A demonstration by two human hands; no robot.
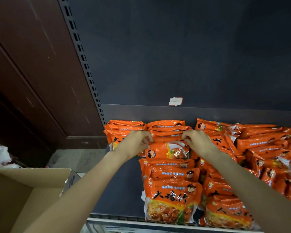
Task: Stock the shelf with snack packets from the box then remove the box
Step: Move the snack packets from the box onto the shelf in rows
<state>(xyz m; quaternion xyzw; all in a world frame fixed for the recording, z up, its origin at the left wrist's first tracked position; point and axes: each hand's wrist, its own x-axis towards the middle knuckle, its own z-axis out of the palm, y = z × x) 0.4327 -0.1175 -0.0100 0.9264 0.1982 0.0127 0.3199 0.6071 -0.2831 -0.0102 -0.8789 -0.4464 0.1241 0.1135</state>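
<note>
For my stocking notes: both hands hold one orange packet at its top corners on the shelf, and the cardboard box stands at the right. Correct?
Not quite. The head view shows the cardboard box at the left; the rest holds.

Back panel point(183, 52): dark blue-grey, matt, dimly lit, bearing a torn white label with red edge point(175, 101). Slotted metal upright point(81, 52): grey, running diagonally along the panel's left edge. Wood panelling point(29, 64): dark reddish-brown, grooved, left of the upright. Floor point(77, 158): grey concrete, below the panelling
</note>
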